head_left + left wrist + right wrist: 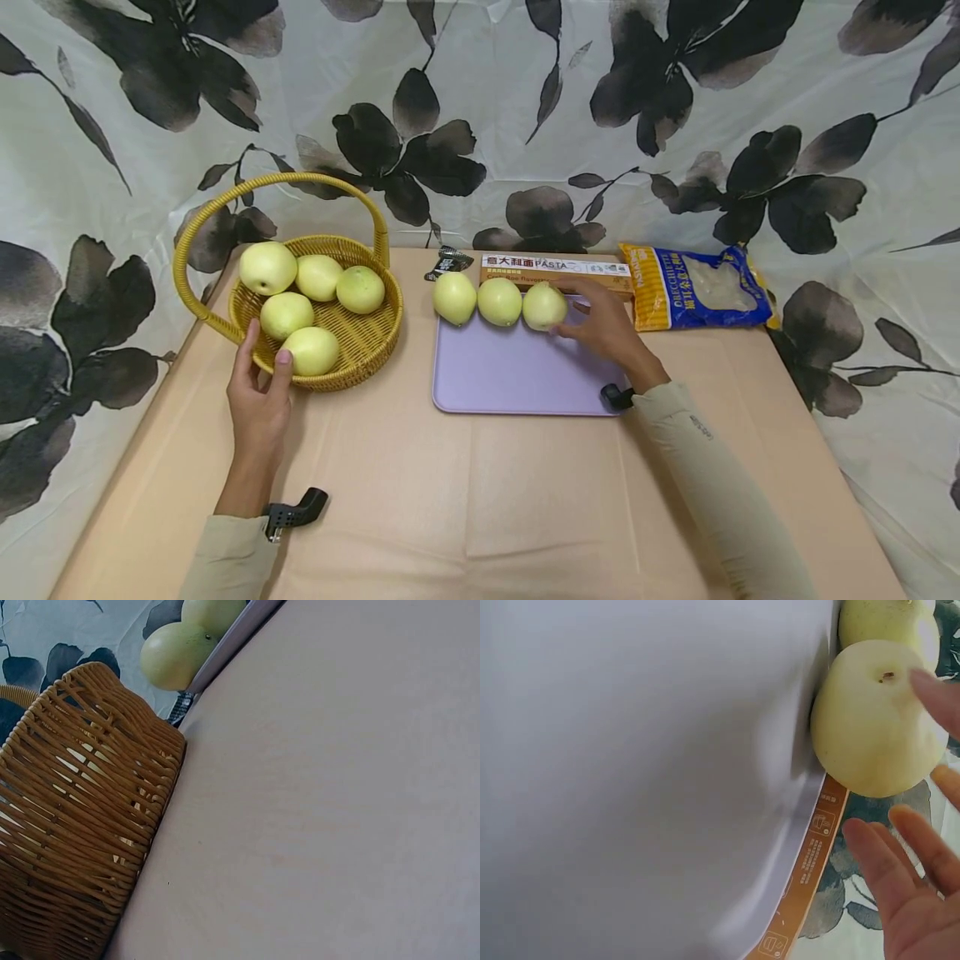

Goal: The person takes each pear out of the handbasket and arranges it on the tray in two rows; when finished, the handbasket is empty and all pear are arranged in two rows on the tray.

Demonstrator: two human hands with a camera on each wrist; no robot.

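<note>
Three rounded, apple-like yellow-green fruits stand in a row at the back edge of a lilac tray (525,375). My right hand (603,325) is beside the rightmost fruit (545,307), thumb and fingers spread. In the right wrist view the thumb overlaps that fruit (877,720) and the other fingers (885,862) stand apart from it. A yellow wicker basket (375,354) with a tall handle contains several similar fruits (287,315). At its near left rim is my left hand (258,408), fingers extended and thumb by the front fruit (311,351). The left wrist view shows no hand.
Behind the tray lies a pasta box (555,267), with a small black packet (450,262) at its left. A blue and yellow pasta bag (697,287) lies right of it. A floral cloth (525,108) hangs behind the beige tabletop (540,492).
</note>
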